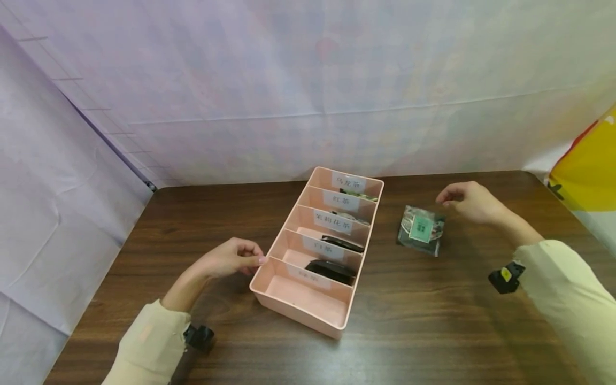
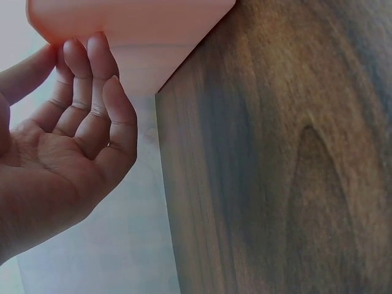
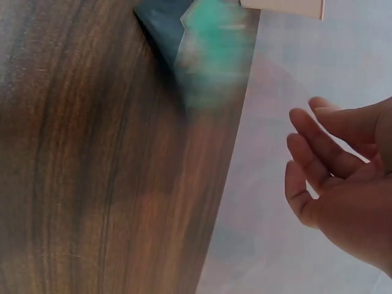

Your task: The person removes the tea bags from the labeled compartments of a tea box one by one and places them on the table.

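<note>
A pink divided storage box (image 1: 308,308) lies on the table with its compartments in a row. White labels with handwritten Chinese characters are on its walls. My left hand (image 1: 231,258) holds the box's left edge near the front, thumb at the rim and fingers curled along the outside; the left wrist view shows the fingertips against the pink wall. To the right of the box lies a clear-and-dark tea bag packet (image 1: 421,229) with a green label. Just right of this packet my right hand (image 1: 471,202) hovers, fingers loosely bent, holding nothing.
Black packets (image 1: 332,271) and other packets (image 1: 358,195) sit in the rear compartments; the front one shows its bare floor. Brown wooden table (image 1: 433,326) surrounds the box. A pale patterned cloth (image 1: 240,96) hangs behind, with a yellow item (image 1: 587,171) at far right.
</note>
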`<state>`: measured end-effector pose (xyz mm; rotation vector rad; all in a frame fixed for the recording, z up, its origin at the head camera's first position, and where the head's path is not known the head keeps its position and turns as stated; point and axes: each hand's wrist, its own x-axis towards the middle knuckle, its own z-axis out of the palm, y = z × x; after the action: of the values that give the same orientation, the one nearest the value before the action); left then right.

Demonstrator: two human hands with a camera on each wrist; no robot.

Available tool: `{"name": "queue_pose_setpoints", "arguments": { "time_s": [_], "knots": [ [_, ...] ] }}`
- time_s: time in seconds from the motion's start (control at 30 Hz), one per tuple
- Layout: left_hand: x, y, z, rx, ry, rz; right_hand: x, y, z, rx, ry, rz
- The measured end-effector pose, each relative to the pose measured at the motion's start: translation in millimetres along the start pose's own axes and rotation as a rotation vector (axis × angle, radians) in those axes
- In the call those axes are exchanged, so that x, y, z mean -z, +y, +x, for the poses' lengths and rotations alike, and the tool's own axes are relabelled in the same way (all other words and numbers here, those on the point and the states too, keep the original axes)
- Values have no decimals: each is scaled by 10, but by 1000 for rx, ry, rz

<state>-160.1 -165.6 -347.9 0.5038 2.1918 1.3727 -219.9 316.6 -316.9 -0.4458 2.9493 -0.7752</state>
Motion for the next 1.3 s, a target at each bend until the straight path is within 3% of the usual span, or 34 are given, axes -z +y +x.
{"name": "queue_pose_setpoints", "arguments": {
  "time_s": [0.17,0.33,0.57,0.7,0.93,1.3],
  "knots": [
    [-5,2,-1,-6,2,-10,-41,-27,-64,-49,-46,11],
    [-3,4,-9,-9,0,-32,-139,-106,-172,-14,-108,22],
    [27,-84,5,-91,-41,-69,-342,-187,-311,-22,-172,89],
    [7,-37,-1,-36,-12,-47,-431,-240,-352,-57,-211,122],
    [-13,14,-10,3,3,-31,-495,-273,-328,-61,-216,84],
    [-7,-16,3,3,1,-16,-458,-161,-125,-105,-255,52]
  ]
}}
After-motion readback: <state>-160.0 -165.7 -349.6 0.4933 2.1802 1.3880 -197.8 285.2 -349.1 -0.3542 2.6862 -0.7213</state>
